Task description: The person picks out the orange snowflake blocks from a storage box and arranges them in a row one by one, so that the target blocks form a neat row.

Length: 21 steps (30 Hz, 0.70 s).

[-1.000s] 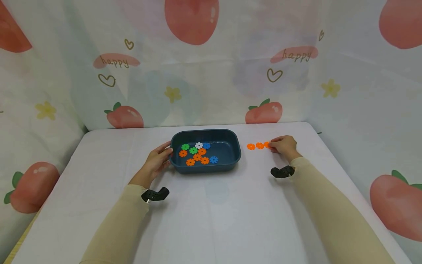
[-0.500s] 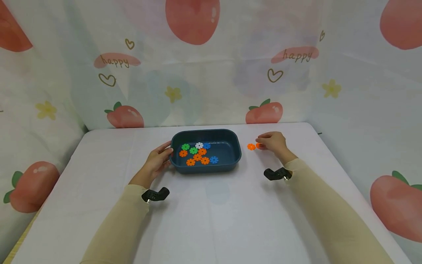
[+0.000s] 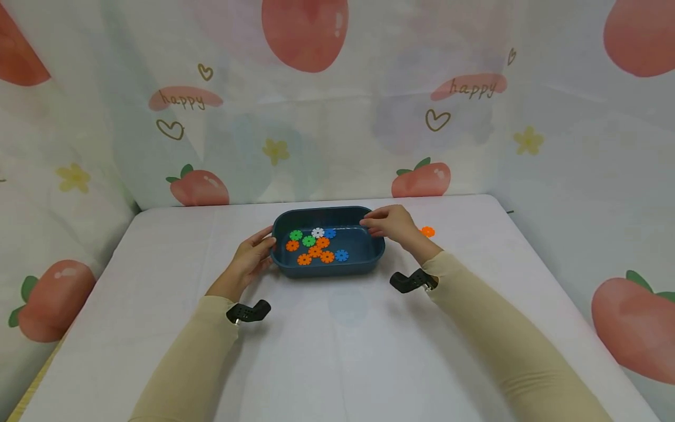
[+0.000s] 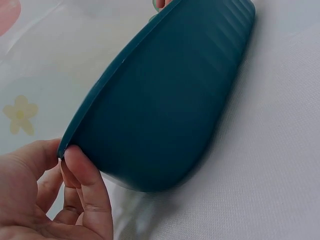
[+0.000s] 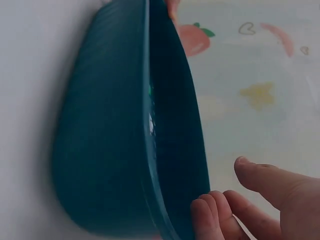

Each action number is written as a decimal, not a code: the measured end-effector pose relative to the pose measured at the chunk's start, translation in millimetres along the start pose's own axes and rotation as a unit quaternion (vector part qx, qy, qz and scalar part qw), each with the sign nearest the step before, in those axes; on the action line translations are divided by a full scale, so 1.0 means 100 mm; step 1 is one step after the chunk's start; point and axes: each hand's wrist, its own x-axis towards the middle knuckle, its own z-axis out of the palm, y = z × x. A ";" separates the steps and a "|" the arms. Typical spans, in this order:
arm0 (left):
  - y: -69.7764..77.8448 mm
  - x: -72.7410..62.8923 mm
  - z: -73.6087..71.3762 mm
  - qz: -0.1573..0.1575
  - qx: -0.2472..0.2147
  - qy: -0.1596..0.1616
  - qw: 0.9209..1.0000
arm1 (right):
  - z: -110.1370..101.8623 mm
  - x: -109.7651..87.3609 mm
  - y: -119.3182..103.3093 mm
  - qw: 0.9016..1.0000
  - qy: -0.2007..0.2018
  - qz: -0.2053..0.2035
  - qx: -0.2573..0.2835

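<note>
My left hand (image 3: 249, 259) pinches the left rim of a dark teal plastic tray (image 3: 329, 270), thumb on the rim and fingers outside, as the left wrist view also shows. Inside the tray lie several small notched snowflake discs: orange (image 3: 292, 245), green (image 3: 296, 235), white (image 3: 317, 232) and blue (image 3: 341, 255). At the tray's right end is my right hand (image 3: 396, 225). In the right wrist view its fingertips (image 5: 204, 216) are right at the rim, and the thumb stands apart with nothing between. An orange disc (image 3: 428, 231) lies on the table behind the right wrist.
A white cloth covers the table (image 3: 337, 351). Printed fabric curtains (image 3: 337, 140) with fruit and flower patterns rise at the back and on both sides. Each wrist wears a black camera band (image 3: 248, 310).
My right hand has let go of the rightmost orange disc in the row and moved left to the tray's right end, covering part of the row. My left hand keeps its place.
</note>
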 end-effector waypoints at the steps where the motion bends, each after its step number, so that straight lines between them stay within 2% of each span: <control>1: 0.00 0.01 0.00 -0.001 -0.001 0.001 1.000 | 0.05 0.01 -0.01 1.000 -0.005 -0.003 -0.007; 15: -0.01 0.03 0.00 -0.004 -0.003 0.002 1.000 | 0.57 0.09 -0.01 0.995 -0.068 -0.046 -0.063; 21: 0.00 0.03 -0.01 -0.005 -0.006 0.003 1.000 | 0.72 0.12 -0.01 0.992 -0.066 -0.058 -0.093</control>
